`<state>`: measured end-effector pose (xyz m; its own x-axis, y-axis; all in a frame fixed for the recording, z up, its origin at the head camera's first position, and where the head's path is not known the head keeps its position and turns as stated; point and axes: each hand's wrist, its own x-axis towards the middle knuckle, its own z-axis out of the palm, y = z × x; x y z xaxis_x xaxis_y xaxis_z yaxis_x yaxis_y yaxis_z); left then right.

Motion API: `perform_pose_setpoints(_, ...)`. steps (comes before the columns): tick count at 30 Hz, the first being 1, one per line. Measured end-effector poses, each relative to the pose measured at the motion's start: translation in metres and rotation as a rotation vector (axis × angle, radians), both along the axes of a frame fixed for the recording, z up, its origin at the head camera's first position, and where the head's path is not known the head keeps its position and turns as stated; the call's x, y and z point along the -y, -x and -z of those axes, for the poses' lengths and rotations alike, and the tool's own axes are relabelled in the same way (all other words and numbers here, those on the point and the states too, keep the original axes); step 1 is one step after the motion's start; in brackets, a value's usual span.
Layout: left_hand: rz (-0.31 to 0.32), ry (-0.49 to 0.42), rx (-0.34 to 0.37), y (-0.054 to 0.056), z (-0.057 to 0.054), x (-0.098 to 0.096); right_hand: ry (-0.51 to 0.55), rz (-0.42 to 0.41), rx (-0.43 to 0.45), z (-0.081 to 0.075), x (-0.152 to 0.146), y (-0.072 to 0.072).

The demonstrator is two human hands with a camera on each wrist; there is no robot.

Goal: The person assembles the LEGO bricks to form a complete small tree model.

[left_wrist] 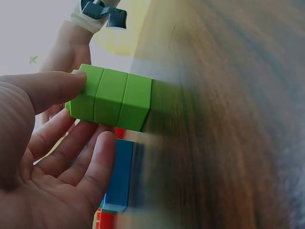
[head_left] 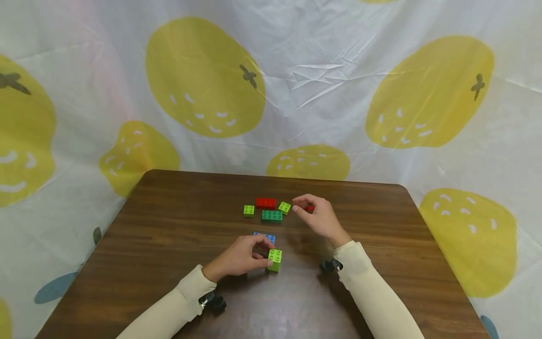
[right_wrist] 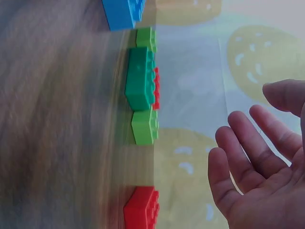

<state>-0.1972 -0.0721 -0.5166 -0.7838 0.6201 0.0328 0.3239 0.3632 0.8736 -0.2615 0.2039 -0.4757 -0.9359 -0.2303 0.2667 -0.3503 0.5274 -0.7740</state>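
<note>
My left hand pinches a stack of three light green toy bricks between thumb and fingers, low over the table. Directly behind that hand lies a blue brick, partly covered by the fingers in the head view. My right hand holds nothing; its fingers are loosely bent in the right wrist view. It hovers over the right side of the brick group, and a red brick shows partly hidden behind it in the head view. Left of the right hand sits a light green brick.
Farther back on the brown table lie a dark green brick, a long red brick and another light green brick. A white curtain with yellow fruit prints hangs behind the table's far edge.
</note>
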Motion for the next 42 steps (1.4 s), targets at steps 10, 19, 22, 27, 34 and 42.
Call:
perform_pose_setpoints(10,0.003,0.012,0.005,0.000,0.000,0.000,-0.009,0.133,-0.045,0.010,-0.014,0.020)
perform_pose_setpoints(19,0.000,-0.004,-0.005,0.001,0.001,0.001,-0.051,0.204,-0.012,0.024,-0.024,0.035)
perform_pose_setpoints(22,0.004,-0.004,-0.002,0.001,0.001,0.001,-0.088,0.208,0.018,0.028,-0.028,0.038)
perform_pose_setpoints(27,0.004,-0.002,-0.001,0.001,0.002,0.000,-0.135,0.208,0.081,0.033,-0.032,0.042)
perform_pose_setpoints(34,0.010,0.013,-0.001,0.000,0.000,-0.002,-0.201,0.220,0.154,0.044,-0.039,0.044)
perform_pose_setpoints(42,0.012,-0.003,-0.010,0.000,0.000,-0.001,-0.263,0.226,0.195,0.048,-0.041,0.047)
